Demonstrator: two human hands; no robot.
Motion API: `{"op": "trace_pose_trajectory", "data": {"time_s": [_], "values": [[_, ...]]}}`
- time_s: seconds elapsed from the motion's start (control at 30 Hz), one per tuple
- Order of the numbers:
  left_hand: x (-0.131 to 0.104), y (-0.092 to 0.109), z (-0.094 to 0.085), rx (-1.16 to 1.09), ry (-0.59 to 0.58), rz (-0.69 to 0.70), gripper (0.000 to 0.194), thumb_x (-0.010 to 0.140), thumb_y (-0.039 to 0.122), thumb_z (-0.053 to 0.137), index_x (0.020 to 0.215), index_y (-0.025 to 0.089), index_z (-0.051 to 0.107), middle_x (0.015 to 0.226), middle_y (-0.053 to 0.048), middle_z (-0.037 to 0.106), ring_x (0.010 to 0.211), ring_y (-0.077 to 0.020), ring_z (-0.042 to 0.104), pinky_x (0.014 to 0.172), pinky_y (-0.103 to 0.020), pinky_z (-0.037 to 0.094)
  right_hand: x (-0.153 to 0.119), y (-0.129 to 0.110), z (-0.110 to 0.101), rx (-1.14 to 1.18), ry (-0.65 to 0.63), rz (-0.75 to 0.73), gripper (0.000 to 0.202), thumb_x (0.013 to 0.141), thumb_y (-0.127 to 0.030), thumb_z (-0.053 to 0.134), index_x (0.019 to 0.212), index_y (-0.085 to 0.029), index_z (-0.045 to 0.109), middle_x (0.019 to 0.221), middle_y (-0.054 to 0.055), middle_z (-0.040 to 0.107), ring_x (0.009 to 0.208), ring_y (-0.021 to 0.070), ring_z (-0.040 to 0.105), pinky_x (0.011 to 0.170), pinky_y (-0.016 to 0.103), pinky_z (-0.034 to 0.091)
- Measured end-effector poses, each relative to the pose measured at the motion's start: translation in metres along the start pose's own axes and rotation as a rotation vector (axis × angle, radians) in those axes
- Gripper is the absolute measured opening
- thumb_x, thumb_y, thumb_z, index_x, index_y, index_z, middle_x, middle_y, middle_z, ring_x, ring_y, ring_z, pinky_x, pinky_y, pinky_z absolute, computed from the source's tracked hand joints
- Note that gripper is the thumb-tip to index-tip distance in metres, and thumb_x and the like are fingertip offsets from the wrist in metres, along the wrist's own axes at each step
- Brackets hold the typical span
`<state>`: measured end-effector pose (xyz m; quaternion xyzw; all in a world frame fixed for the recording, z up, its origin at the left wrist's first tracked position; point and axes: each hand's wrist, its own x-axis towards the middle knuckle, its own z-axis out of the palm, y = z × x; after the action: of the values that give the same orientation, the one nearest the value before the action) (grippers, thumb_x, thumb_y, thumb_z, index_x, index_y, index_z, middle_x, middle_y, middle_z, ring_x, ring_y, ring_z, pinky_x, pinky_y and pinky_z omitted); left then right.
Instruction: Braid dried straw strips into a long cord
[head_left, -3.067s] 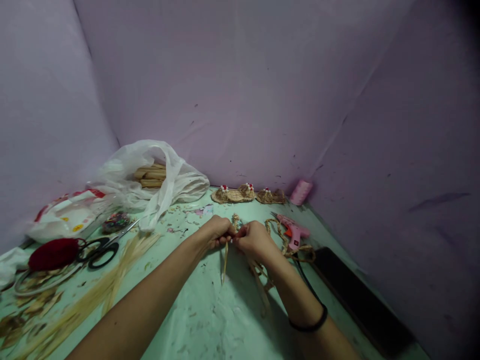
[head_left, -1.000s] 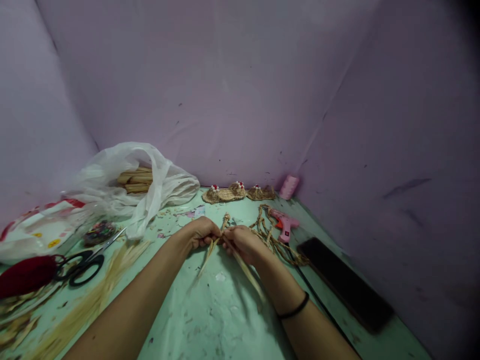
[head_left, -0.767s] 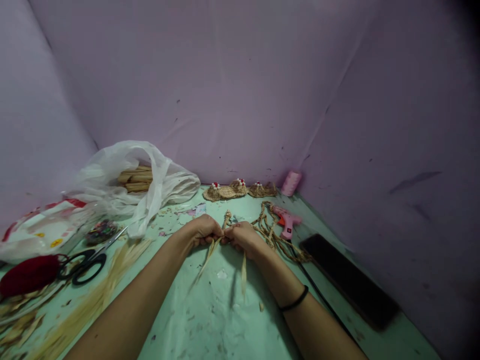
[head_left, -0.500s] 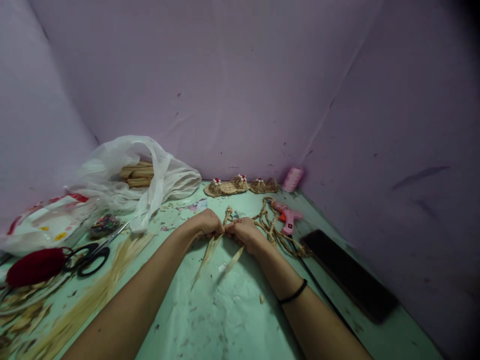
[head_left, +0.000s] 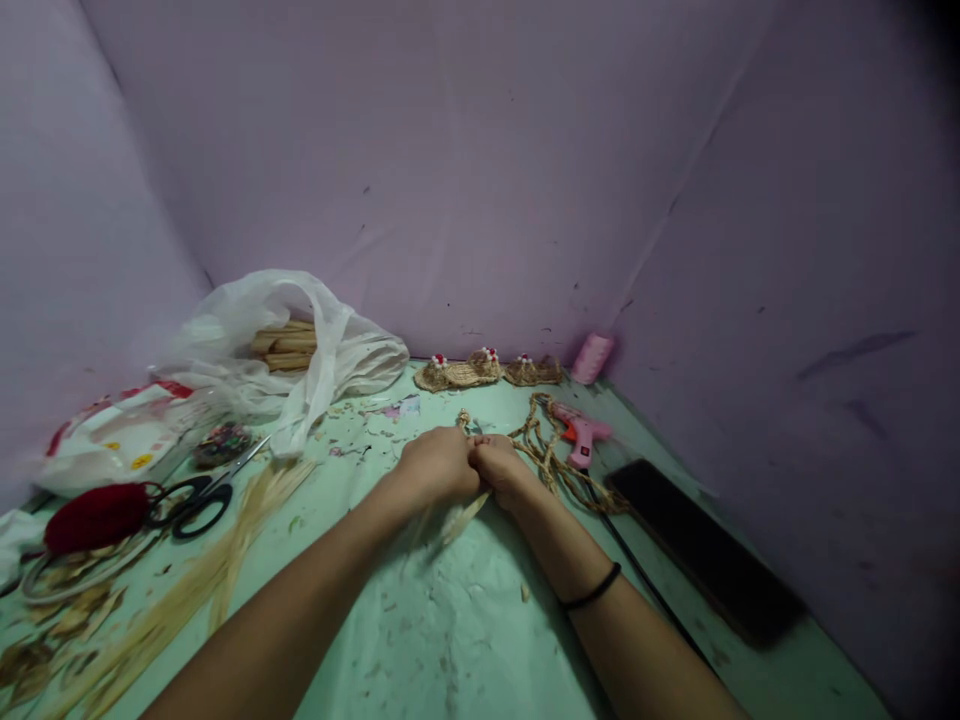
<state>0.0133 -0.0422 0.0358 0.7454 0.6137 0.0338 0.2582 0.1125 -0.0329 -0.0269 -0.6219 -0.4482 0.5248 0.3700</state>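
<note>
My left hand (head_left: 442, 465) and my right hand (head_left: 497, 470) meet over the middle of the table, knuckles close together. Both are closed around a braid of pale dried fibre strips. The knotted end of the braid (head_left: 463, 418) pokes out beyond my fingers, and loose strip ends (head_left: 466, 516) hang below, partly blurred. The exact grip is hidden by my fingers. Right of my hands lies a coil of braided fibre cord (head_left: 544, 460), beside a pink glue gun (head_left: 583, 430).
Small woven slippers (head_left: 469, 374) and a pink thread spool (head_left: 592, 358) stand by the wall. A dark slab (head_left: 705, 550) lies right. On the left are a plastic bag (head_left: 341, 350), scissors (head_left: 201, 508), red yarn (head_left: 96, 518) and loose fibre strips (head_left: 184, 590).
My left hand has turned over and come closer to my right hand, covering more of the braid and strips. The view has shifted slightly to the left.
</note>
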Motion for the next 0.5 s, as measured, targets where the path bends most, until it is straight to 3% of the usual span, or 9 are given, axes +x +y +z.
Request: {"op": "trace_pose_trajectory", "data": {"time_s": [0.07, 0.13, 0.17, 0.23, 0.33, 0.4, 0.5], "values": [[0.005, -0.008, -0.011, -0.119, -0.053, -0.070, 0.019, 0.061, 0.029, 0.054, 0.058, 0.012, 0.062, 0.053, -0.008, 0.059, 0.045, -0.0147, 0.052, 0.046, -0.024, 0.036, 0.000, -0.001, -0.001, 0.030, -0.025, 0.010, 0.009, 0.053, -0.009, 0.045, 0.046, -0.016, 0.046, 0.036, -0.004, 0.042, 0.036, 0.0070, 0.035, 0.038, 0.020, 0.026], [0.013, -0.018, -0.017, -0.270, 0.055, -0.179, 0.020, 0.064, 0.028, 0.052, 0.057, 0.011, 0.061, 0.042, -0.003, 0.052, 0.037, -0.0106, 0.044, 0.041, -0.022, 0.032, 0.001, -0.001, -0.003, 0.068, -0.055, 0.003, 0.009, 0.053, -0.010, 0.045, 0.046, -0.015, 0.048, 0.035, -0.004, 0.041, 0.035, 0.0067, 0.035, 0.038, 0.019, 0.026], [0.017, -0.023, -0.017, -0.362, 0.035, -0.222, 0.020, 0.065, 0.027, 0.052, 0.058, 0.010, 0.061, 0.038, -0.001, 0.048, 0.034, -0.0088, 0.040, 0.039, -0.021, 0.029, 0.001, 0.000, -0.003, 0.093, -0.073, 0.000, 0.010, 0.054, -0.010, 0.046, 0.045, -0.015, 0.048, 0.035, -0.004, 0.041, 0.035, 0.0065, 0.034, 0.038, 0.019, 0.025], [0.026, -0.029, -0.010, -0.565, -0.119, -0.261, 0.019, 0.066, 0.025, 0.053, 0.059, 0.009, 0.060, 0.037, 0.001, 0.044, 0.031, -0.0056, 0.032, 0.035, -0.019, 0.022, 0.003, 0.001, -0.004, 0.142, -0.115, 0.001, 0.010, 0.055, -0.012, 0.047, 0.045, -0.014, 0.047, 0.035, -0.004, 0.043, 0.035, 0.0065, 0.036, 0.039, 0.019, 0.026], [0.036, -0.034, 0.005, -0.851, -0.381, -0.256, 0.015, 0.065, 0.020, 0.055, 0.056, 0.008, 0.057, 0.046, -0.002, 0.052, 0.033, -0.0022, 0.032, 0.034, -0.016, 0.018, 0.005, 0.003, -0.004, 0.178, -0.177, 0.006, 0.009, 0.056, -0.013, 0.048, 0.047, -0.014, 0.048, 0.039, -0.002, 0.048, 0.039, 0.0071, 0.040, 0.042, 0.019, 0.031], [0.040, -0.037, 0.011, -0.968, -0.449, -0.269, 0.010, 0.064, 0.013, 0.054, 0.056, 0.008, 0.056, 0.048, -0.002, 0.052, 0.035, -0.0016, 0.034, 0.035, -0.013, 0.021, 0.005, 0.002, -0.005, 0.168, -0.207, -0.006, 0.008, 0.055, -0.011, 0.046, 0.049, -0.014, 0.048, 0.040, -0.003, 0.048, 0.039, 0.0070, 0.041, 0.043, 0.018, 0.031], [0.043, -0.040, 0.013, -0.964, -0.425, -0.303, 0.007, 0.060, 0.008, 0.052, 0.055, 0.008, 0.056, 0.041, 0.002, 0.043, 0.034, -0.0019, 0.033, 0.034, -0.013, 0.021, 0.005, 0.002, -0.008, 0.125, -0.217, -0.044, 0.008, 0.057, -0.011, 0.046, 0.049, -0.014, 0.047, 0.040, -0.005, 0.046, 0.037, 0.0055, 0.037, 0.041, 0.018, 0.028]]}}
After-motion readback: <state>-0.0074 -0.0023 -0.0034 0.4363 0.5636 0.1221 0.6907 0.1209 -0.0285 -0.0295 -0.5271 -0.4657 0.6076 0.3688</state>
